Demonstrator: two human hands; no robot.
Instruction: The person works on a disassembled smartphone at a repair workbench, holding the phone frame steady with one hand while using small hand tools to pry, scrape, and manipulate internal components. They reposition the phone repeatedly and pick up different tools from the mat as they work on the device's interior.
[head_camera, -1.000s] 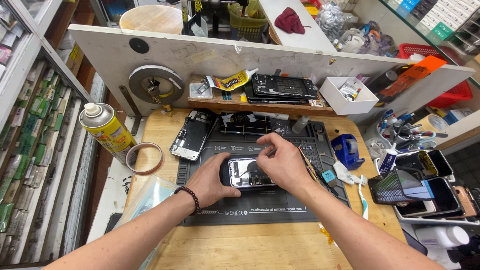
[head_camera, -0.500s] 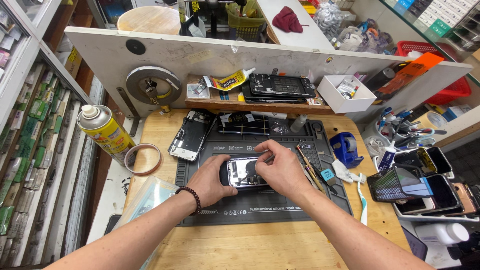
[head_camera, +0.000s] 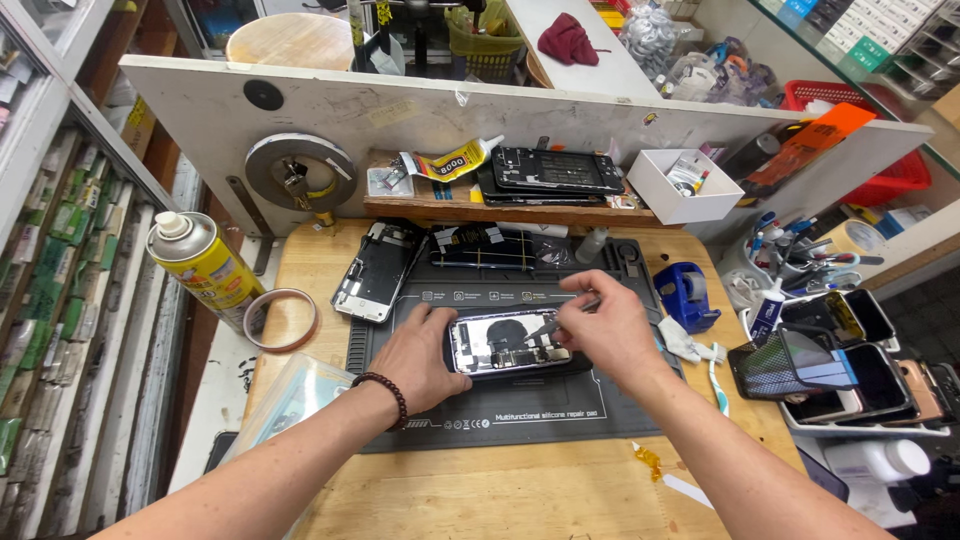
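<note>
opened phone (head_camera: 508, 345) unmoved (left hand (head_camera: 420, 355) steadying), right hand (head_camera: 600, 325) shifted right.

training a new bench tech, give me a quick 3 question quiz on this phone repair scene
1. True or false: the left hand rests on the edge of the opened phone.
2. What does the right hand pinch over the phone: A) thin tweezers, B) a hammer, C) a paintbrush?
3. Which side of the dark repair mat does the yellow spray can stand on?

Key: 1 true; 2 A; 3 the left side, off the mat.
</note>
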